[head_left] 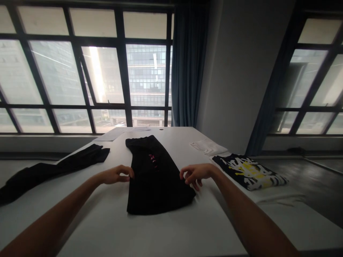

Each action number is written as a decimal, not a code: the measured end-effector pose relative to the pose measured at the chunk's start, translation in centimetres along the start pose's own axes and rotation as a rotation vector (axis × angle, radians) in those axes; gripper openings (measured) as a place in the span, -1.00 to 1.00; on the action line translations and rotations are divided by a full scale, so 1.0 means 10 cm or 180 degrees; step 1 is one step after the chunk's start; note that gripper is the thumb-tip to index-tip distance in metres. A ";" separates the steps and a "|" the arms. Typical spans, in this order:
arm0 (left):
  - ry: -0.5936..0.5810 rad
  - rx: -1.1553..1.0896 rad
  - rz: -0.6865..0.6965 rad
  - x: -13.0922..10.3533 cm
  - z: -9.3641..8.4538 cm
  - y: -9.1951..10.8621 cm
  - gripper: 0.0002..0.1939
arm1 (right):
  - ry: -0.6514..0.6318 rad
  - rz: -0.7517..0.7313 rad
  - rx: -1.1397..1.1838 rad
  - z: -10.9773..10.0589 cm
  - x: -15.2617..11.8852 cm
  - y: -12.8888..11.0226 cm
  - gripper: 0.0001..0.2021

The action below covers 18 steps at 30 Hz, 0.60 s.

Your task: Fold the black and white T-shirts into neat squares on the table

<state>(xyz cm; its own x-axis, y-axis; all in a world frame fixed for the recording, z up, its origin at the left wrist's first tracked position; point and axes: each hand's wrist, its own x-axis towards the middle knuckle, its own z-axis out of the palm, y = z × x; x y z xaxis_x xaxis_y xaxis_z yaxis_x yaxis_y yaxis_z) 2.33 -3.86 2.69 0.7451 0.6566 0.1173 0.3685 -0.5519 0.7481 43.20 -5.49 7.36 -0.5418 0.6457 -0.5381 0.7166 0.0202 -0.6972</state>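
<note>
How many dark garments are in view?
3: middle garment between left hand and right hand, long garment at left, printed garment at right. Folds could hide more.

Three dark garments (155,178), one pale cloth (208,146), two blue curtains (187,67), two hands (114,175) (papers (112,134): overlapping, exact count unclear).

Both forearms angled inward; left (118,175) and right hands (197,174) half-curled, fingers bent
</note>
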 end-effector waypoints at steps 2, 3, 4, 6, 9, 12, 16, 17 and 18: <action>-0.0076 -0.0131 -0.0031 -0.13 -0.01 0.06 -0.69 | -0.0278 -0.0041 0.0019 0.05 0.01 -0.06 -0.55; -0.0067 -0.0113 -0.0080 -0.16 0.00 0.09 -0.68 | -0.0209 -0.0061 0.0017 0.07 0.04 -0.06 -0.55; -0.0010 -0.0048 -0.0152 -0.18 0.01 0.14 -0.66 | -0.0028 -0.0070 0.0013 0.07 0.08 -0.05 -0.56; 0.0206 0.0205 -0.0325 -0.16 0.07 0.25 -0.61 | 0.0511 -0.0025 -0.0012 0.08 0.18 0.00 -0.58; 0.0418 0.0800 -0.0359 -0.05 0.27 0.41 -0.59 | 0.0958 0.0035 -0.0009 0.09 0.33 0.08 -0.56; 0.0211 0.1304 -0.0096 0.04 0.52 0.51 -0.50 | 0.0797 -0.0141 0.0076 0.14 0.42 0.09 -0.41; -0.0324 0.1300 0.0097 0.01 0.62 0.52 -0.25 | 0.0739 -0.0398 0.0113 0.18 0.45 0.06 -0.22; -0.0516 0.1236 0.0090 -0.03 0.59 0.51 -0.15 | 0.0700 -0.0387 0.0123 0.18 0.44 0.06 -0.26; -0.0727 0.1193 0.0077 -0.07 0.54 0.51 -0.03 | 0.0633 -0.0348 0.0146 0.17 0.43 0.06 -0.35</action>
<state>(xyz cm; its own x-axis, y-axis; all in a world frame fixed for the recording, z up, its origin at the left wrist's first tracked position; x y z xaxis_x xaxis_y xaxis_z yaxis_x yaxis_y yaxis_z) 6.70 -9.93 2.88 0.8442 0.5339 -0.0470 0.4943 -0.7417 0.4534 40.56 -4.04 3.84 -0.5147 0.7793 -0.3575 0.6351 0.0665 -0.7695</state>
